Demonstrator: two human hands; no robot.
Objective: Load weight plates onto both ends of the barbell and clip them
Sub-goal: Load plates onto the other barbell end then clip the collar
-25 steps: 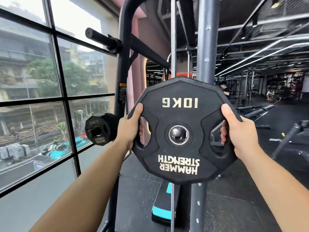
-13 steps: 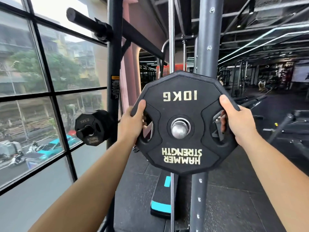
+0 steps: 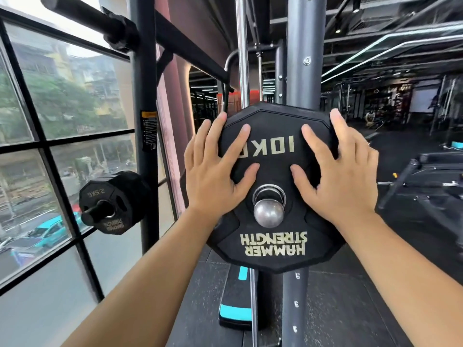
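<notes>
A black 10 kg weight plate (image 3: 273, 244), its lettering upside down, sits on the barbell sleeve. The sleeve's silver end (image 3: 268, 212) pokes out through the plate's centre hole towards me. My left hand (image 3: 215, 176) lies flat on the plate's upper left face with its fingers spread, the fingertips reaching the rim. My right hand (image 3: 338, 176) lies flat on the upper right face in the same way. Neither hand grips the plate's slots. No clip is in view. The rest of the barbell is hidden behind the plate.
Behind the plate rises a grey rack upright (image 3: 303, 58). On a peg of the black upright (image 3: 145, 71) at left hang small 2.5 kg plates (image 3: 110, 204). A window wall runs along the left. A black and teal step (image 3: 235, 311) lies on the floor below.
The plate has slid further onto the sleeve, so more of the silver end shows. Both hands have left the grip slots and now lie flat on the plate's face.
</notes>
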